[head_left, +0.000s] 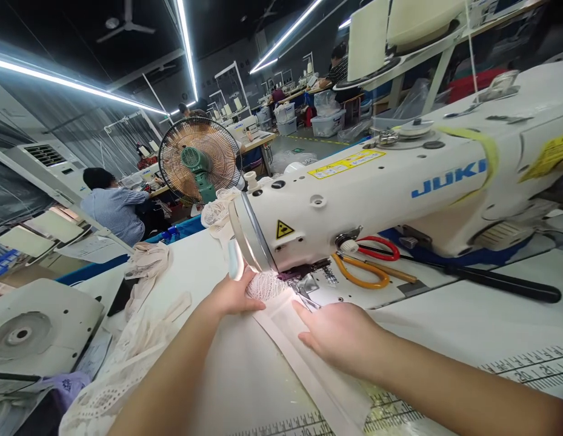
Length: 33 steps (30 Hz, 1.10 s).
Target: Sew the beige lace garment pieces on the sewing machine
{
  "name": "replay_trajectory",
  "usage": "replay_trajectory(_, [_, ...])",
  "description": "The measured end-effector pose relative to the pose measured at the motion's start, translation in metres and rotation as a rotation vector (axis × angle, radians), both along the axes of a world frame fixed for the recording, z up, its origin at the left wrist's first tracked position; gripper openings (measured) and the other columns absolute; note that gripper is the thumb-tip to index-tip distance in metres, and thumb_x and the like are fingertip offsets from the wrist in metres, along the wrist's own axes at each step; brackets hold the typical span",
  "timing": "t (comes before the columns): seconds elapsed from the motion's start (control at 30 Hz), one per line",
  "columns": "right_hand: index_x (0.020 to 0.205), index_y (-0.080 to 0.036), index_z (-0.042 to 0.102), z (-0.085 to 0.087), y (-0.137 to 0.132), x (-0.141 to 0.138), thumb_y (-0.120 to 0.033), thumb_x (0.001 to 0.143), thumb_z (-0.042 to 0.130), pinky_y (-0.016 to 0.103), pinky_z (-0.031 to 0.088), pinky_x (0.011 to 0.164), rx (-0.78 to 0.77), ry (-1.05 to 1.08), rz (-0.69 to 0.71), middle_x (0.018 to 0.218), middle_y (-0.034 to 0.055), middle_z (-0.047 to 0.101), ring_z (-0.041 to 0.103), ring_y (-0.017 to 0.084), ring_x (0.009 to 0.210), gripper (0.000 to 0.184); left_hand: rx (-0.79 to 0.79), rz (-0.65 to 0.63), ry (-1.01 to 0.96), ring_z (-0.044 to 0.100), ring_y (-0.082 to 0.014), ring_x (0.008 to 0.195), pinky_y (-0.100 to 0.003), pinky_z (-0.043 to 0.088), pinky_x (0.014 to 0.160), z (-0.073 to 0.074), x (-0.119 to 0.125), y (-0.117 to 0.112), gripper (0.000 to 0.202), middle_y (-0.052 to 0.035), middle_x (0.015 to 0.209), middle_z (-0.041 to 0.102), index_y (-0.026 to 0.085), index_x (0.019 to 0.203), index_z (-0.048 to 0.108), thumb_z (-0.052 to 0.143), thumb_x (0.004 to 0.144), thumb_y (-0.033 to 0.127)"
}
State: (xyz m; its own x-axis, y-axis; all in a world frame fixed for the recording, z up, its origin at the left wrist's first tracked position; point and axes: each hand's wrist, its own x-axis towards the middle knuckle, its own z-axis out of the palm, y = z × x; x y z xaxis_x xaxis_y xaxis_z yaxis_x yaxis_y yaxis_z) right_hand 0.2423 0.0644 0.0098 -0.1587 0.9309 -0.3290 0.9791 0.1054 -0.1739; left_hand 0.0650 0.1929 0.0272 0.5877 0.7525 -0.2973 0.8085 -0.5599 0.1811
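A pale pink garment piece [288, 330] with a lace section [266, 286] lies under the needle area of a white JUKI sewing machine [290, 212]. On the left edge of the lace, my left hand [231, 297] holds the fabric with thumb and fingers. My right hand [340, 333] is closed at the fabric's right side, index finger stretched toward the presser foot and thumb on the cloth; its other fingers are hidden. A shiny metal part [308, 301] shows beside that index fingertip; I cannot tell whether it is held. A long pale strip runs down toward me.
Orange-handled scissors [360, 272], a red-handled tool [381, 247] and a black rod [503, 281] lie beneath the machine arm. Lace pieces [126, 369] are heaped at left. A fan [199, 158] stands beyond the table; a person in a striped shirt [115, 209] sits at left.
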Motion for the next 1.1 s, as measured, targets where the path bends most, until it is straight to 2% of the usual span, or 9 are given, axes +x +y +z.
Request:
replay_trajectory(0.13, [0.126, -0.018, 0.050, -0.017, -0.020, 0.015, -0.031, 0.086, 0.044, 0.034, 0.040, 0.051, 0.145, 0.090, 0.077, 0.076, 0.0096, 0.067, 0.064, 0.029, 0.070, 0.043, 0.258, 0.104, 0.018, 0.051, -0.0327, 0.110, -0.043, 0.048, 0.082, -0.005, 0.008, -0.041, 0.051, -0.0131, 0.119, 0.055, 0.019, 0.123, 0.046, 0.060, 0.075, 0.026])
replay_trajectory(0.17, [0.121, -0.020, 0.054, -0.022, -0.025, 0.019, -0.029, 0.085, 0.045, 0.035, 0.041, 0.053, 0.172, 0.119, 0.097, 0.078, 0.0087, 0.067, 0.063, 0.029, 0.072, 0.038, 0.336, 0.075, -0.012, 0.050, -0.0313, 0.112, -0.043, 0.048, 0.085, -0.010, 0.010, -0.055, 0.050, -0.0144, 0.124, 0.052, 0.016, 0.126, 0.044, 0.054, 0.078, 0.021])
replay_trajectory(0.23, [0.113, -0.022, 0.057, -0.031, -0.035, 0.028, -0.026, 0.083, 0.046, 0.038, 0.044, 0.059, 0.189, 0.165, 0.128, 0.083, 0.0073, 0.066, 0.062, 0.029, 0.077, 0.032, 0.396, -0.080, -0.094, 0.049, -0.0285, 0.116, -0.040, 0.047, 0.090, -0.023, 0.013, -0.081, 0.047, -0.0170, 0.129, 0.049, 0.010, 0.128, 0.042, 0.046, 0.083, 0.020])
replay_trajectory(0.3, [0.112, -0.024, 0.058, -0.037, -0.043, 0.034, -0.024, 0.083, 0.046, 0.039, 0.046, 0.063, 0.190, 0.194, 0.144, 0.086, 0.0070, 0.064, 0.062, 0.028, 0.081, 0.031, 0.418, -0.226, -0.138, 0.046, -0.0295, 0.118, -0.040, 0.046, 0.093, -0.036, 0.018, -0.101, 0.049, -0.0202, 0.130, 0.048, 0.004, 0.126, 0.044, 0.046, 0.085, 0.032])
replay_trajectory(0.37, [0.111, -0.024, 0.057, -0.040, -0.048, 0.038, -0.023, 0.084, 0.045, 0.040, 0.048, 0.064, 0.196, 0.211, 0.150, 0.086, 0.0067, 0.063, 0.061, 0.027, 0.081, 0.030, 0.464, -0.309, -0.132, 0.042, -0.0320, 0.123, -0.042, 0.042, 0.097, -0.046, 0.023, -0.112, 0.060, -0.0233, 0.129, 0.048, -0.002, 0.124, 0.046, 0.046, 0.085, 0.044])
replay_trajectory(0.47, [0.105, -0.024, 0.059, -0.046, -0.052, 0.041, -0.025, 0.085, 0.043, 0.038, 0.048, 0.060, 0.242, 0.238, 0.170, 0.081, 0.0054, 0.061, 0.061, 0.025, 0.076, 0.025, 0.504, -0.341, -0.088, 0.037, -0.0330, 0.126, -0.042, 0.037, 0.102, -0.051, 0.028, -0.114, 0.069, -0.0250, 0.128, 0.048, -0.005, 0.123, 0.047, 0.044, 0.085, 0.053])
replay_trajectory(0.7, [0.099, -0.023, 0.058, -0.066, -0.055, 0.044, -0.026, 0.087, 0.042, 0.033, 0.046, 0.055, 0.477, 0.308, 0.186, 0.075, 0.0033, 0.058, 0.057, 0.021, 0.068, 0.020, 0.421, -0.338, -0.053, 0.033, -0.0315, 0.129, -0.040, 0.033, 0.104, -0.045, 0.025, -0.102, 0.074, -0.0222, 0.133, 0.044, -0.002, 0.128, 0.044, 0.039, 0.085, 0.059])
replay_trajectory(0.9, [0.097, -0.020, 0.057, -0.063, -0.052, 0.046, -0.023, 0.087, 0.041, 0.031, 0.046, 0.053, 0.605, 0.337, 0.212, 0.072, 0.0032, 0.058, 0.056, 0.019, 0.064, 0.019, 0.289, -0.244, -0.015, 0.025, -0.0337, 0.132, -0.043, 0.031, 0.106, -0.043, 0.028, -0.092, 0.076, -0.0224, 0.142, 0.028, 0.001, 0.134, 0.037, 0.042, 0.084, 0.058])
replay_trajectory(1.1, [0.096, -0.021, 0.055, -0.060, -0.053, 0.047, -0.021, 0.088, 0.038, 0.029, 0.043, 0.052, 0.585, 0.364, 0.206, 0.070, 0.0021, 0.057, 0.055, 0.018, 0.062, 0.018, 0.187, -0.192, 0.001, 0.018, -0.0346, 0.134, -0.046, 0.026, 0.108, -0.041, 0.030, -0.078, 0.079, -0.0212, 0.145, 0.021, 0.003, 0.138, 0.030, 0.040, 0.084, 0.060])
